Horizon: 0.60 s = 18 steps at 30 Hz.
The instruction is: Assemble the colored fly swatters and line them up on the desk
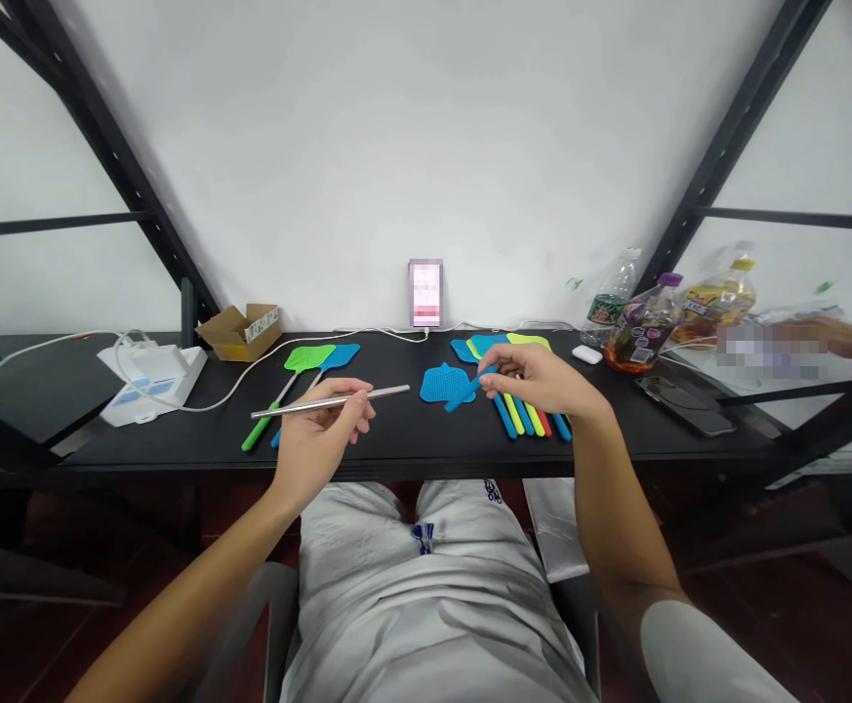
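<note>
My left hand is closed around a thin silver metal rod, held nearly level above the black table. In my right hand, the fingertips pinch a blue plastic handle, tilted down to the left. Behind that handle, a blue mesh fly swatter head lies flat on the table. Near my left hand rest a green fly swatter and a blue fly swatter, both with rods and handles. Several coloured handles and swatter heads lie under and beyond my right hand, partly hidden by it.
A lit phone stands against the wall. On the left are an open cardboard box and a white power strip with cable. Bottles, a white case and a dark phone sit right. Another person's arm shows far right.
</note>
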Tool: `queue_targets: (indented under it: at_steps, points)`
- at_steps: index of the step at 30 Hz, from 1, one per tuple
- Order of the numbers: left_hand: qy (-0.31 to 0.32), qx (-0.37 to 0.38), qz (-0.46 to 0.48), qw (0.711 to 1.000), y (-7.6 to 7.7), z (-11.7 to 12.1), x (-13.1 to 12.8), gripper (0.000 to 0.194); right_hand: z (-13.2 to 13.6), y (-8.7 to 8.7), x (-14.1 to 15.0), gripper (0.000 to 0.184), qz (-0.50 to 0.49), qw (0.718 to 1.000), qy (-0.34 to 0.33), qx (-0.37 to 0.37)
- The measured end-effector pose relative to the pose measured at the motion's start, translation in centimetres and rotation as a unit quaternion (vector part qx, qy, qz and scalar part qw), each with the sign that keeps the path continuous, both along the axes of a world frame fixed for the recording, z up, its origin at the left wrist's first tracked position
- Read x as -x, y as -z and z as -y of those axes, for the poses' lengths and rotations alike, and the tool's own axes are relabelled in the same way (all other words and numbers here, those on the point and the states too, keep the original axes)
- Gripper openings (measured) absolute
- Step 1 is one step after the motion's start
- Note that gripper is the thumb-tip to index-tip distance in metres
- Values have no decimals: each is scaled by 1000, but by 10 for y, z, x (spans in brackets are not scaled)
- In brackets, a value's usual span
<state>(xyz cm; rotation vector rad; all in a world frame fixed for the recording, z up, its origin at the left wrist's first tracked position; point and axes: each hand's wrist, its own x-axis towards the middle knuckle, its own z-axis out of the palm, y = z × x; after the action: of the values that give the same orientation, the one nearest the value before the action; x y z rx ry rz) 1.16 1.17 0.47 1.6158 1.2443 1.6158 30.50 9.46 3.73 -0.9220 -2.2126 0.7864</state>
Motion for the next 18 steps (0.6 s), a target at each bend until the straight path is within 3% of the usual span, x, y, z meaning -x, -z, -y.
queue_targets:
  at_steps: [4,18]
  points:
    - [-6,56,-56,997,3,-6,1,21,-3,2,6,19,15,999,10,-27]
    - [-28,62,-150,986,16,-23,17,26,-20,24,26,15,103,994,-28,-23]
